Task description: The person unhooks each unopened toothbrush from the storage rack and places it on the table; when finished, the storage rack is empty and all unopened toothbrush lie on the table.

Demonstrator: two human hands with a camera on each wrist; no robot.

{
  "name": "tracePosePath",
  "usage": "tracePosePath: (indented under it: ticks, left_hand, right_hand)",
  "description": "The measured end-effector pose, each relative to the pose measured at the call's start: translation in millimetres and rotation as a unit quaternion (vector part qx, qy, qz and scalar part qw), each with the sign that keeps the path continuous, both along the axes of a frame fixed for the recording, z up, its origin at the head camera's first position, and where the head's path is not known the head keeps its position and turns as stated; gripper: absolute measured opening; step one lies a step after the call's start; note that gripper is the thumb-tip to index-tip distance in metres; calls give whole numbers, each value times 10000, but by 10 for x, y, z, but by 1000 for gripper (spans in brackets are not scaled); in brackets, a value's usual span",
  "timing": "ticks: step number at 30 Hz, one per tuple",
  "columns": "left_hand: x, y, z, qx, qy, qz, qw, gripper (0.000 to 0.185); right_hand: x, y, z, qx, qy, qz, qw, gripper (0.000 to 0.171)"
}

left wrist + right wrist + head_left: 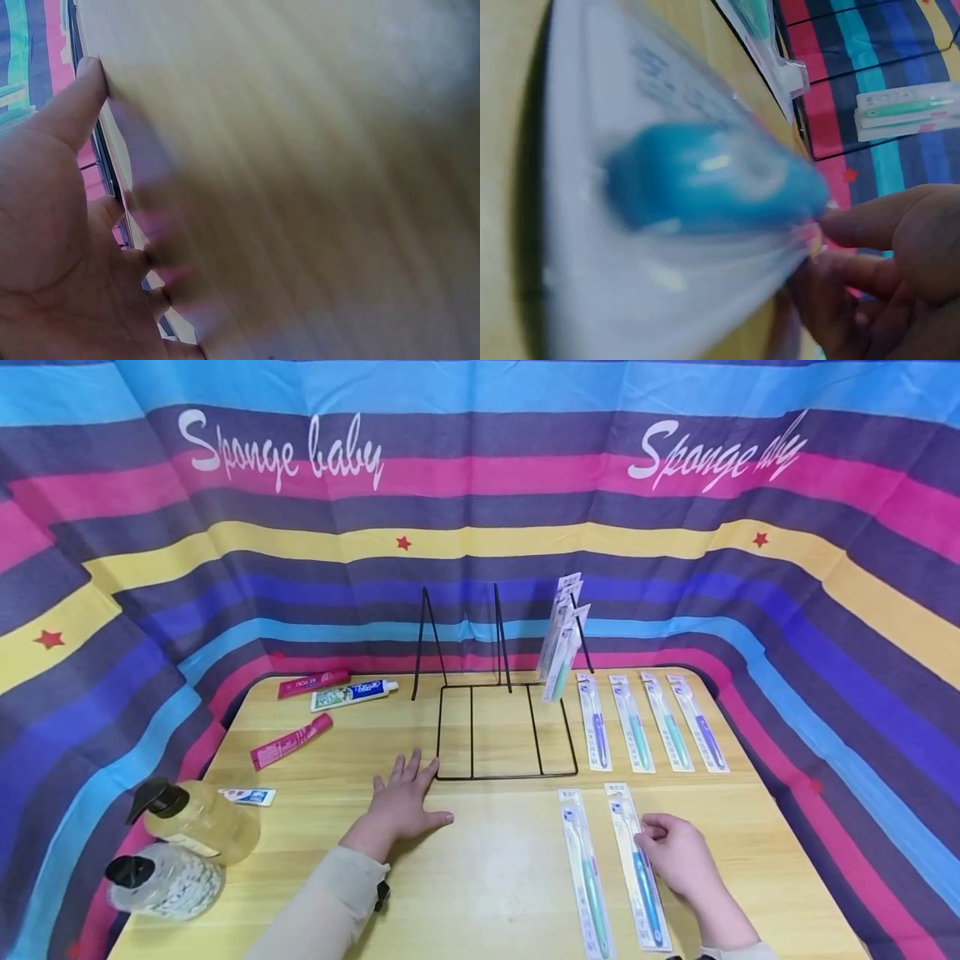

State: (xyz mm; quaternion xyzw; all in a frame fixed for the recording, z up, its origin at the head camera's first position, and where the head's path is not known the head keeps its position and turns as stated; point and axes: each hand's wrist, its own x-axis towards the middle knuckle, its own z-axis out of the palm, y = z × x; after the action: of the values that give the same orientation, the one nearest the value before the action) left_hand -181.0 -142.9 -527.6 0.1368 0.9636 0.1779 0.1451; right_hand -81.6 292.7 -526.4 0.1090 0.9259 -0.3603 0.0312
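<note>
The head view shows the left hand (405, 802) lying flat on the wooden table (487, 877), fingers spread and straight, fingertips just beside the front edge of the black wire rack (504, 731). The right hand (678, 852) rests on a packaged blue toothbrush (639, 868) near the table's front right, beside a packaged green toothbrush (587, 872). Only the right wrist view resolves the grasp: fingertips (870, 225) pinch the pack edge (705, 225), which is raised off the table. The left wrist view, blurred, confirms the open palm (52, 247) on the wood. Four more packs (648, 722) lie behind; others hang on the rack.
</note>
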Motion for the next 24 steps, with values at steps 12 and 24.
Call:
tracePosePath:
  ticks: [12, 24]
  left_hand:
    - [30, -15, 13, 66, -78, 63, 9999, 101]
    - [4, -10, -48, 77, -4, 65, 9999, 102]
  right_hand:
    - [-544, -102, 572, 95, 1460, 265, 9889, 42]
    - [-1809, -640, 972, -2877, 2531, 224, 9234, 50]
